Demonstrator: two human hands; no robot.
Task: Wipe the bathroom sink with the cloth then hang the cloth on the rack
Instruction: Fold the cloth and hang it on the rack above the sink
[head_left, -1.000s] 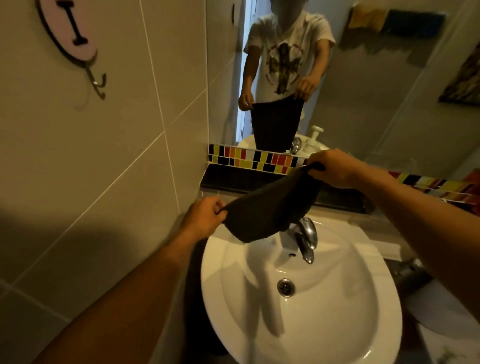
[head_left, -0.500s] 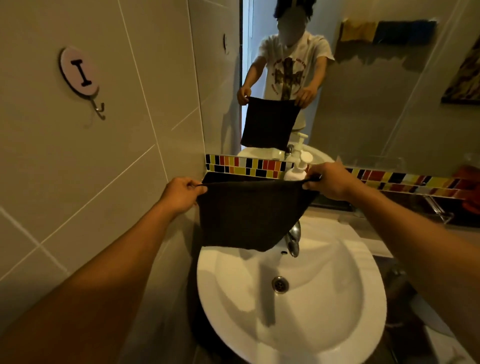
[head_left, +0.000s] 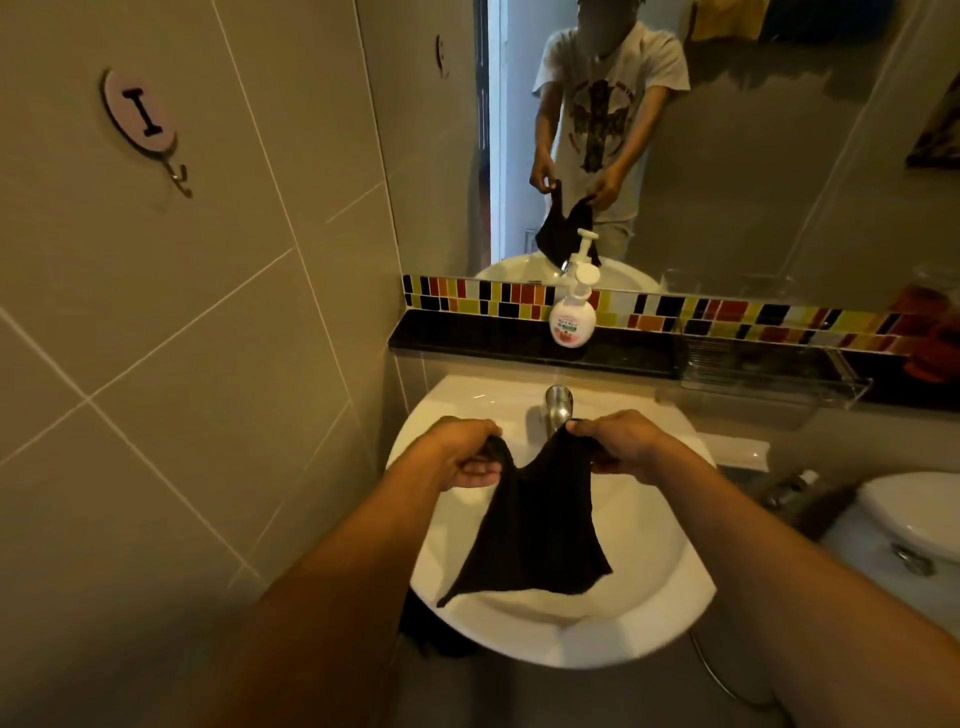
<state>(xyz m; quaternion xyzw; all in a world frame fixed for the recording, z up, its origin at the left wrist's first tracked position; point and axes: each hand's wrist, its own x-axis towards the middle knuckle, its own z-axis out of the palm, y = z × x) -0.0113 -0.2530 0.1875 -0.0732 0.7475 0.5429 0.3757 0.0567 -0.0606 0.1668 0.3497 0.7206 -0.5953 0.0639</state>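
Note:
A dark cloth hangs over the white oval sink, held by its two upper corners. My left hand grips the left corner and my right hand grips the right corner, the two hands close together just in front of the chrome tap. The cloth sags in a V between them and covers the sink's drain. A rack with a yellow and a dark towel shows in the mirror at the top right.
A white pump soap bottle stands on the dark ledge behind the sink. A round wall hook marked "I" is on the tiled left wall. A clear tray sits on the ledge at right, a toilet at far right.
Both hands have come down and closer together, from holding the cloth stretched flat in front of the ledge to holding it bunched low over the basin. The view has tilted down.

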